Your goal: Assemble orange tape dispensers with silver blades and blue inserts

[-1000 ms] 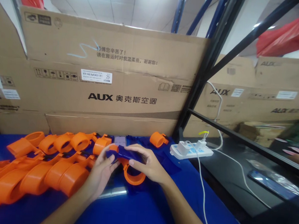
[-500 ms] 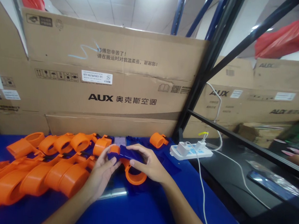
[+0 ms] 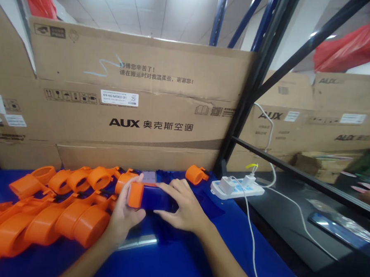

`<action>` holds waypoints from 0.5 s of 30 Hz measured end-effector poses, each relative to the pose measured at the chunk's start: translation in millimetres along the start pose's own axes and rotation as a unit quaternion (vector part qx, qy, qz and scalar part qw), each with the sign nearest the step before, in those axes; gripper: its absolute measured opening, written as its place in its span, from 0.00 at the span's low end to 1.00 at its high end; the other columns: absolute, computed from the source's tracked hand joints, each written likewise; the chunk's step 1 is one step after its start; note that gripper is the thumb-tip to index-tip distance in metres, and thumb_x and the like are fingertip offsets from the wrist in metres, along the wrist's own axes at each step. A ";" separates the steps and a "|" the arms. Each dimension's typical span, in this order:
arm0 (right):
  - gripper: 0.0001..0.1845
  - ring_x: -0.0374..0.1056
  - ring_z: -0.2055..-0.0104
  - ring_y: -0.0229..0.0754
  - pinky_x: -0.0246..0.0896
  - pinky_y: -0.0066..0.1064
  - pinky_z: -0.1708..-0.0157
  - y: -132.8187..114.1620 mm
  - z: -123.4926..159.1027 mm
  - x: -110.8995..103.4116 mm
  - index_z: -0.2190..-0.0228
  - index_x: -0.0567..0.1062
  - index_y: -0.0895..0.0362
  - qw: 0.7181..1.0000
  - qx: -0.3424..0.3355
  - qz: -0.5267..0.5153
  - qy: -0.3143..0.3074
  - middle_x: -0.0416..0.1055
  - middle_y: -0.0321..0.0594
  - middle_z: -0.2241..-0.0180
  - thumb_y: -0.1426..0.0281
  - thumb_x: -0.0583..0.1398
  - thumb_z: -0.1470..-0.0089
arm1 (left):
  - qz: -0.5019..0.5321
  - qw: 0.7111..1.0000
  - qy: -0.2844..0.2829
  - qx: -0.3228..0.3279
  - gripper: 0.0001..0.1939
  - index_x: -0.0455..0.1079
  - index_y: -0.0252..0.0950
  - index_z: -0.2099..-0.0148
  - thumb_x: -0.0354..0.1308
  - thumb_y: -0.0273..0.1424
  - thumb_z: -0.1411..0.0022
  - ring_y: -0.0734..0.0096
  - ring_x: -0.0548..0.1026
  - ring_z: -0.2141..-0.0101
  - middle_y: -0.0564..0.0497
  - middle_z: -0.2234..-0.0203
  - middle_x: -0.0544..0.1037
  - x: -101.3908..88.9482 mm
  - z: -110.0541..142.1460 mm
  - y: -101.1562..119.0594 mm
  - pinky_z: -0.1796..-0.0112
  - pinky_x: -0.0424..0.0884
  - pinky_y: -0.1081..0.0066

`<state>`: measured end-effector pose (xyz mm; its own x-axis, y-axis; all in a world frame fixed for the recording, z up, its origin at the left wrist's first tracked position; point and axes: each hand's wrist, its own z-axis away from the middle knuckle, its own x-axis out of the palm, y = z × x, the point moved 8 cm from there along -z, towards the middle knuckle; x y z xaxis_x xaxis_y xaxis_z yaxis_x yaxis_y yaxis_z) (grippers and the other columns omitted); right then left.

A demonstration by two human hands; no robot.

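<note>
Holding orange-and-blue piece (image 3: 136, 195), left hand (image 3: 122, 213) curled, right hand (image 3: 186, 206) pinching wide

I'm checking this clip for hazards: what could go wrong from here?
1. The orange-and-blue piece might slip: the left hand holds its orange end, while the right hand spans the blue part.
2. The nearest front-row orange ring sits close beside the left hand, so it could get knocked.
3. The white cable from the power strip might snag the right arm.
</note>
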<state>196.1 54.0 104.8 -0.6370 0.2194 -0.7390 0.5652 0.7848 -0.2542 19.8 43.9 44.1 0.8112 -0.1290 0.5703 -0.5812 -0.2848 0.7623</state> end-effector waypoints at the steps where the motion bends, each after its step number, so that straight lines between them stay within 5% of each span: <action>1: 0.32 0.70 0.55 0.53 0.61 0.48 0.50 -1.4 0.0 0.4 0.41 0.74 0.52 0.999 -0.014 0.028 0.004 0.75 0.48 0.57 0.54 0.67 0.43 | -0.028 0.999 0.018 0.000 0.37 0.71 0.45 0.41 0.77 0.28 0.53 0.46 0.65 0.35 0.45 0.37 0.71 -0.3 -0.6 2.9 0.37 0.64 0.58; 7: 0.25 0.67 0.54 0.52 0.55 0.45 0.54 -4.8 0.7 2.6 0.42 0.76 0.48 0.993 -0.044 0.106 0.011 0.73 0.47 0.58 0.55 0.64 0.39 | -0.176 0.983 0.053 0.012 0.23 0.70 0.45 0.51 0.73 0.28 0.46 0.54 0.71 0.42 0.49 0.48 0.76 -0.3 -1.1 20.5 0.40 0.66 0.61; 15: 0.25 0.66 0.55 0.52 0.55 0.43 0.56 -6.7 0.9 5.2 0.43 0.75 0.49 0.994 -0.044 0.102 0.017 0.72 0.47 0.58 0.57 0.64 0.39 | -0.180 0.983 0.032 0.021 0.19 0.67 0.44 0.51 0.70 0.31 0.41 0.55 0.75 0.46 0.48 0.51 0.77 -1.0 -1.0 19.9 0.44 0.69 0.60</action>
<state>189.4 49.4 102.1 -0.5328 0.3968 -0.7475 0.6369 0.7696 -0.0454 7.3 39.4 59.0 0.9577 0.0463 0.2840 -0.2523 -0.3396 0.9061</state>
